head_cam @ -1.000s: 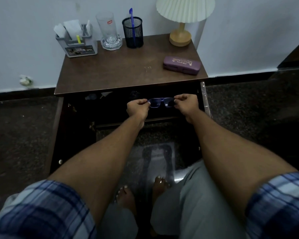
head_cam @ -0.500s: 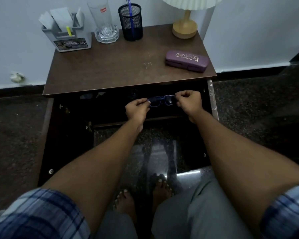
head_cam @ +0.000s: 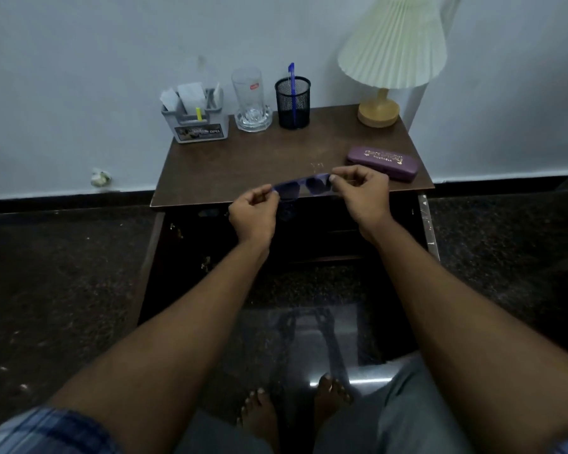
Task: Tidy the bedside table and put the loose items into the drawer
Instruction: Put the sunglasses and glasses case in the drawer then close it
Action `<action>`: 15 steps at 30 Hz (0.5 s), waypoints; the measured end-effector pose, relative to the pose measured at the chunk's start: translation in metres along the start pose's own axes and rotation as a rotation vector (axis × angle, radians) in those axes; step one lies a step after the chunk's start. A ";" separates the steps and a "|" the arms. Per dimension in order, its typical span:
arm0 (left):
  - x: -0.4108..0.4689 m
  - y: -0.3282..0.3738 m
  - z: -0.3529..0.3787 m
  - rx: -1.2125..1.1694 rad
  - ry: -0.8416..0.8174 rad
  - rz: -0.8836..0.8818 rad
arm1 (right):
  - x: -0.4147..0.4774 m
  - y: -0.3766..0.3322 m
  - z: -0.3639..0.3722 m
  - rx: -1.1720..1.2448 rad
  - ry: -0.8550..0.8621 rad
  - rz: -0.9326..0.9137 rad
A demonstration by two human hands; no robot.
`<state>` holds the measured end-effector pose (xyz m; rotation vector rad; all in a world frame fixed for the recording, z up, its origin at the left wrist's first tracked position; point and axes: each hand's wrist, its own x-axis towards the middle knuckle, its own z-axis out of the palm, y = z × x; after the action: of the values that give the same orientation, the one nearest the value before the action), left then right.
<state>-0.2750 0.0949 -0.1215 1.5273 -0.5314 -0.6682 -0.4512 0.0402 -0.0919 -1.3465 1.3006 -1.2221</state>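
Holding the glasses level by their two ends, the left hand and right hand each pinch a corner of the frame between thumb and curled fingers. This two-point grip probably keeps prints off the lenses and stops the frame twisting. The glasses hang in the air at 6 o'clock on the bedside table, over its front edge and just above the open drawer (its inside is too dark to read). A shut purple case lies at 4 o'clock, near the right hand, so the glasses may be meant for it first. The lamp at 1 o'clock, the pen cup and tumbler at 12, and the organiser at 11 stand back against the wall.
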 end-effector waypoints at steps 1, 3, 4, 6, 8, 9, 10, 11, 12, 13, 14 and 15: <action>0.009 0.006 0.000 0.045 0.002 0.041 | 0.006 -0.002 0.006 -0.014 0.013 -0.011; 0.027 0.014 0.001 0.141 -0.024 0.076 | 0.017 -0.003 0.018 -0.049 0.014 0.002; 0.035 0.016 0.000 0.189 -0.045 0.065 | 0.022 -0.002 0.023 -0.080 0.009 0.012; 0.049 0.018 0.000 0.275 -0.082 0.023 | 0.032 0.002 0.031 -0.183 -0.002 0.032; 0.059 0.018 0.001 0.313 -0.095 -0.008 | 0.040 0.005 0.037 -0.265 -0.018 0.050; 0.062 0.019 0.003 0.330 -0.088 -0.011 | 0.043 0.006 0.038 -0.285 -0.022 0.057; 0.063 0.020 0.005 0.354 -0.073 -0.005 | 0.045 0.008 0.039 -0.297 -0.022 0.061; 0.064 0.020 0.006 0.382 -0.055 0.003 | 0.046 0.010 0.040 -0.305 -0.020 0.064; 0.064 0.021 0.008 0.403 -0.037 0.008 | 0.046 0.011 0.040 -0.311 -0.018 0.060; 0.064 0.020 0.010 0.415 -0.025 0.007 | 0.047 0.013 0.040 -0.314 -0.020 0.058; 0.063 0.020 0.011 0.420 -0.017 0.001 | 0.047 0.014 0.040 -0.313 -0.025 0.057; 0.061 0.020 0.011 0.420 -0.009 -0.003 | 0.047 0.014 0.039 -0.310 -0.035 0.059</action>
<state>-0.2373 0.0437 -0.1076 1.9171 -0.7076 -0.5883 -0.4157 -0.0091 -0.1079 -1.5258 1.5392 -0.9800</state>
